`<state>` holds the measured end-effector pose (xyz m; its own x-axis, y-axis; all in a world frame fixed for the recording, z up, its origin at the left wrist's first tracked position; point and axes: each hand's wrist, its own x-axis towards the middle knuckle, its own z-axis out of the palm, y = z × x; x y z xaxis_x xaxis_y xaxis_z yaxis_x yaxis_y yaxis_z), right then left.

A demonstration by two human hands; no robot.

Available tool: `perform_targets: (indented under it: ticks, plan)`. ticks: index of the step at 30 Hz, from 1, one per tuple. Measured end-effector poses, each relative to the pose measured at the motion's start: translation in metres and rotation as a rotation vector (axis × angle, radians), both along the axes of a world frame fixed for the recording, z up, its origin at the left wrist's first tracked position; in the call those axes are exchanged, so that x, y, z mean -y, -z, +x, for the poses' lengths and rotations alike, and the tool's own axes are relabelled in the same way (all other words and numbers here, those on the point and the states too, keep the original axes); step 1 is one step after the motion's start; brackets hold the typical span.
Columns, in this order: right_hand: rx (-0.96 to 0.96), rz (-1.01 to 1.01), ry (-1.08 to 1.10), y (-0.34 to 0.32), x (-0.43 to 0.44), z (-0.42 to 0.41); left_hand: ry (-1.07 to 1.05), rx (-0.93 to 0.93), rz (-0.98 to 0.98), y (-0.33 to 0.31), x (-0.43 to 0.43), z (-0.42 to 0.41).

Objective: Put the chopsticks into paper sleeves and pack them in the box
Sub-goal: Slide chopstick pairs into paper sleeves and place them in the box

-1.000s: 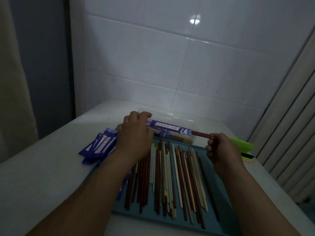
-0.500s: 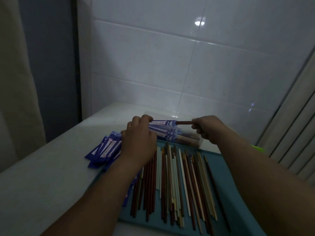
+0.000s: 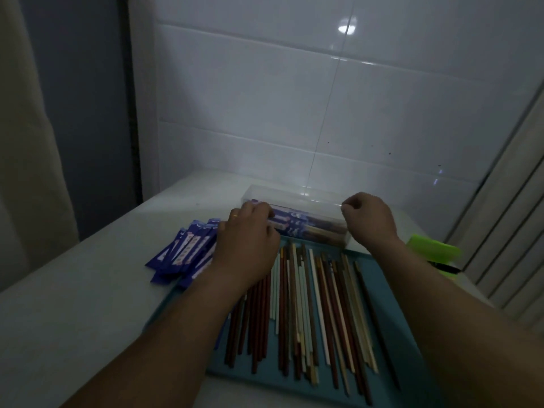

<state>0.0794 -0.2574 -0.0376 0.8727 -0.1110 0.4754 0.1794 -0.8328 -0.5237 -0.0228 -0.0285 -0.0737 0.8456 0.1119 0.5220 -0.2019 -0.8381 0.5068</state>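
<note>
Clear box [image 3: 294,194] behind teal tray [image 3: 250,375], left hand [image 3: 247,240] gripping sleeved chopsticks [image 3: 294,223] at box's left end, right hand [image 3: 368,219] curled at right end, contents unseen.

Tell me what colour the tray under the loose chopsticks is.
The tray is teal blue, clearest in the head view.

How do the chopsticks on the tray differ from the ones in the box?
Tray chopsticks are bare; box chopsticks wear blue sleeves over part of their length. Tray chopsticks run toward the wall, spread across the teal tray; box chopsticks lie crosswise, stacked inside the clear box. Tray chopsticks mix brown, pale and tan; box chopsticks show only brownish ends. Both lots lie flat.
</note>
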Motion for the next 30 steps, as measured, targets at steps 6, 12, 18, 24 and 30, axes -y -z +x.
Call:
perform_targets:
  ticks: [6, 12, 18, 24, 30]
  plan:
    - [-0.005, 0.204, -0.007, 0.025, 0.038, -0.055, 0.138, -0.081, 0.118, 0.002, 0.018, -0.008]
    - [-0.420, -0.095, -0.027, 0.032, 0.053, -0.089, 0.271, -0.114, 0.177, 0.006, 0.031, -0.017]
    - [-0.550, -0.241, 0.007, 0.038, 0.052, -0.099, 0.342, -0.076, 0.186, 0.013, 0.040, -0.020]
    - [-0.523, -0.443, 0.050, 0.033, 0.036, -0.107, 0.324, -0.079, 0.192, 0.014, 0.039, -0.016]
    - [-0.436, -0.120, 0.014, 0.016, 0.032, -0.117, 0.326, -0.096, 0.172, 0.015, 0.038, -0.015]
